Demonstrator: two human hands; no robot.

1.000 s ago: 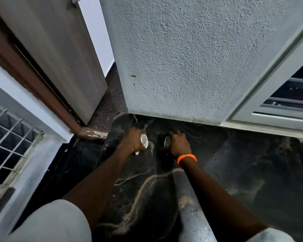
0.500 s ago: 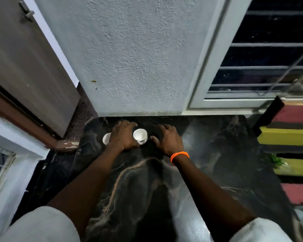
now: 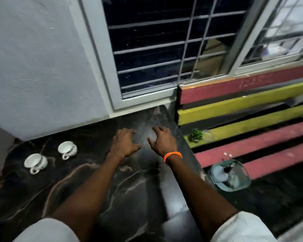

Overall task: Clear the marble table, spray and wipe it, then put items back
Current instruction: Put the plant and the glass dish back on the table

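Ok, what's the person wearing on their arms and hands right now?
Both hands are bare, without gloves. The right hand has a bright orange beaded band round its wrist; the left hand wears nothing. Forearms are bare. Pale, whitish short sleeves show at the bottom edge, the right one ribbed.

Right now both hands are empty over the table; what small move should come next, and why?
Probably reach the right hand rightward to the clear glass dish on the red and yellow slatted bench. The two white cups stand on the black marble table, and both hands are free.
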